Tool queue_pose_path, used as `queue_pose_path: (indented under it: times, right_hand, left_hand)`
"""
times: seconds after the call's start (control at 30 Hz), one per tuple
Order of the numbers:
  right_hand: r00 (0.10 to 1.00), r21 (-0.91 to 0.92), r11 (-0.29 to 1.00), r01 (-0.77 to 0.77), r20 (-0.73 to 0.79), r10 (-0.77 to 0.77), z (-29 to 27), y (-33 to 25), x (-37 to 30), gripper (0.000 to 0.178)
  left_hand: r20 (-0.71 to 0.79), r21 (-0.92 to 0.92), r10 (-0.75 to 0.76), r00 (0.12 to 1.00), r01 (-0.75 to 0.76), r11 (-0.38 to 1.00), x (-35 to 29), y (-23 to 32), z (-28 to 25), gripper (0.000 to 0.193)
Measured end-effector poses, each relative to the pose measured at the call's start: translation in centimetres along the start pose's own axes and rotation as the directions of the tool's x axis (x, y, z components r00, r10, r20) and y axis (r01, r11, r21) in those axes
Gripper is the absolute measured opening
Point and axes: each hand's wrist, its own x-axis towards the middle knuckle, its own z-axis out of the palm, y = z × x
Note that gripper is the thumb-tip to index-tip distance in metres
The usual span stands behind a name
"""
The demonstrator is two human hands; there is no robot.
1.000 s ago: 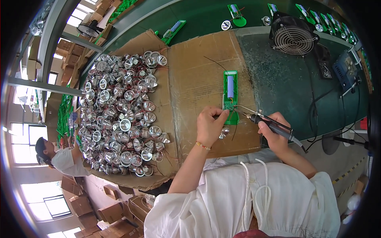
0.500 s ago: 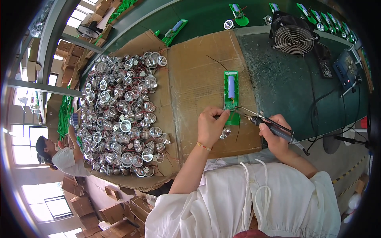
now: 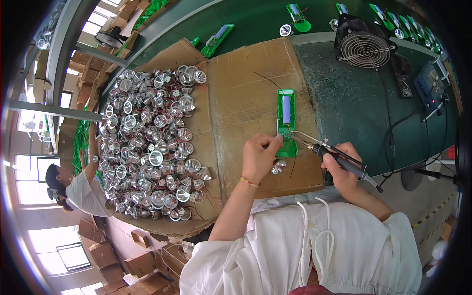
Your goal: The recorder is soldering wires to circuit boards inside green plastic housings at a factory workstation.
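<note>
A green plastic flashlight housing [image 3: 286, 150] lies on the cardboard, with a purple cylindrical battery [image 3: 286, 109] in its upper part. Below the battery sits a small green circuit board [image 3: 284, 132]. My left hand [image 3: 260, 156] is closed in a pinch at the board's left edge; whatever is between its fingertips is too small to make out. In my right hand [image 3: 342, 169] is a soldering iron [image 3: 340, 158] with a thin metal tube along it, its tip end at the board. A silver reflector [image 3: 279, 167] lies just below the housing, near my left hand.
Many silver reflectors with wires [image 3: 147, 142] cover the cardboard on the left. A black fan [image 3: 364, 49] and a blue soldering station [image 3: 430, 86] stand at the right. More green housings [image 3: 216, 40] line the far belt. A co-worker [image 3: 81, 184] reaches across at far left.
The soldering iron and both of my hands stay almost in place at the board. At far left, the co-worker's arm has moved up and away.
</note>
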Motion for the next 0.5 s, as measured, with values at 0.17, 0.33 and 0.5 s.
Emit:
queue_pose_path:
  times: [0.17, 0.33, 0.5]
  right_hand:
    - [0.999, 0.026, 0.999, -0.033, -0.009, 0.033, 0.3, 0.1, 0.4, 0.014]
    - [0.998, 0.029, 0.998, -0.064, -0.027, 0.065, 0.7, -0.1, 0.8, 0.014]
    - [0.998, 0.011, 0.998, -0.060, -0.028, 0.060, 0.9, 0.2, 0.8, 0.015]
  left_hand:
    - [0.149, -0.031, -0.014, 0.989, 0.018, 0.999, 0.7, 0.6, -1.4, 0.022]
    - [0.289, 0.110, 0.050, 0.956, -0.085, 0.990, 1.2, 1.3, -1.8, 0.020]
    - [0.298, 0.124, 0.015, 0.955, -0.054, 0.991, 1.7, 1.1, -1.7, 0.019]
